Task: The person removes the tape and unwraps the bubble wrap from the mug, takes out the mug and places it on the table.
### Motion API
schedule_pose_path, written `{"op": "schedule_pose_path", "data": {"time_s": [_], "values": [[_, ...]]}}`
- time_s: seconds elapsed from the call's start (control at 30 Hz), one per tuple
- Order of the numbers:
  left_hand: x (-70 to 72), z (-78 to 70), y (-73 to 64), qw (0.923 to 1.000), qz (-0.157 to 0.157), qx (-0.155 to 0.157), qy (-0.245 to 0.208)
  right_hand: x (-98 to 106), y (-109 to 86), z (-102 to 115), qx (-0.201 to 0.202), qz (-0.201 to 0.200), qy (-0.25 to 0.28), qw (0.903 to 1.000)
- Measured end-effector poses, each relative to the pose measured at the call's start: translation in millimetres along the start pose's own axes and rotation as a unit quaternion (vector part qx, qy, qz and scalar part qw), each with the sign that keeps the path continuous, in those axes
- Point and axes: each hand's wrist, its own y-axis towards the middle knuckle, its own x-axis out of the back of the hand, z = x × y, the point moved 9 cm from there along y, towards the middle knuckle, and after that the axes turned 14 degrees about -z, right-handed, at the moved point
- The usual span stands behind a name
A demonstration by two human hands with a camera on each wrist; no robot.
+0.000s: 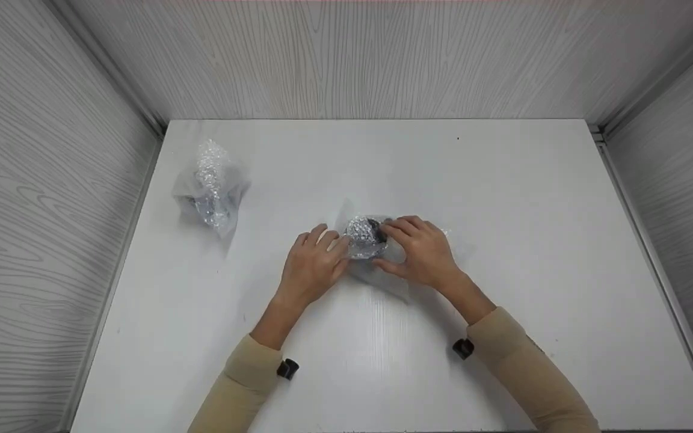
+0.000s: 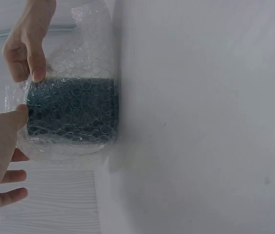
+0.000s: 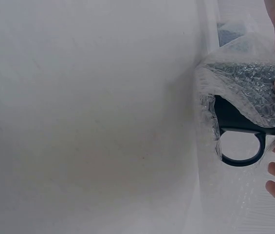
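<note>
A dark blue mug (image 2: pixel 74 109) stands at the middle of the table, partly covered in clear bubble wrap (image 1: pixel 363 231). Its ring handle (image 3: pixel 244 165) sticks out of the wrap on the right side. My left hand (image 1: pixel 313 264) holds the wrapped mug near its top edge from the left, with the thumb in front and some fingers apart from it. From the right, my right hand (image 1: pixel 425 252) grips the mug's upper edge by the handle, between thumb and index finger. The mug's inside is hidden by wrap and fingers.
Another bubble-wrapped bundle (image 1: pixel 211 189) lies at the table's back left, its contents hard to make out. Loose wrap spreads on the white table (image 1: pixel 503 180) around the mug. Wood-grain panels (image 1: pixel 346 60) enclose the back and both sides.
</note>
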Motion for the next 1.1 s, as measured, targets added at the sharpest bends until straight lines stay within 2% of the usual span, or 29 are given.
{"op": "schedule_pose_path", "data": {"time_s": [0.3,0.47,1.1], "values": [[3.2,-0.1,2.1,0.9996,-0.011,-0.021,0.017,-0.8,0.5,0.6,0.007,0.001,-0.011,0.9999],[3.0,1.4,1.9,0.9995,-0.007,-0.027,0.017,-1.0,1.0,0.5,0.014,0.001,-0.017,0.9998],[14.2,15.1,5.1,0.9980,-0.021,-0.044,0.039,0.6,0.8,0.5,0.022,-0.008,-0.028,0.9993]]}}
